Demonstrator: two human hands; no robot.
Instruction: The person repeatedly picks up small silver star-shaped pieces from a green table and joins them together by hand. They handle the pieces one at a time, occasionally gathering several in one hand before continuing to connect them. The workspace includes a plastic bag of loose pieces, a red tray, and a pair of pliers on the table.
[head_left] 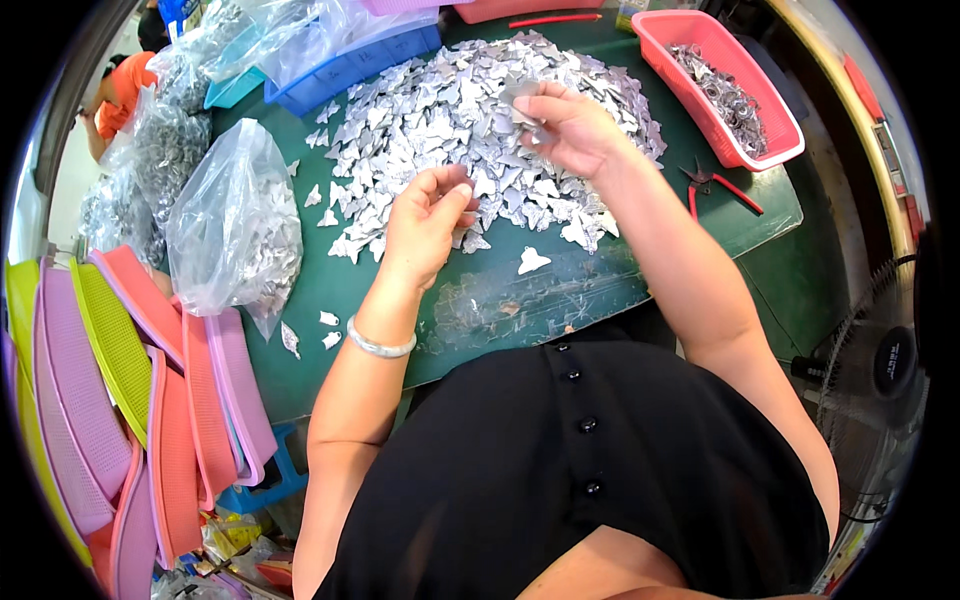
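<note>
A broad heap of small flat silver metal pieces [400, 130], shaped a bit like butterflies, covers the middle of the green table. Over its right part, my right hand [575, 130] pinches a grey metal piece [518, 98] between thumb and fingers; another may sit lower in the same fingers. My left hand [428, 220] is at the heap's near edge, fingers curled and thumb pressed to them. Whatever it grips is hidden among the silver pieces behind it. One loose piece [533, 261] lies apart, close to the table's front edge.
At the right are red-handled pliers [712, 186] and a pink basket [690, 100] of small metal parts. A plastic bag of pieces [240, 220] stands left, near a blue bin [355, 60]. Stacked colourful baskets [110, 390] fill the lower left; a fan [880, 370] stands right.
</note>
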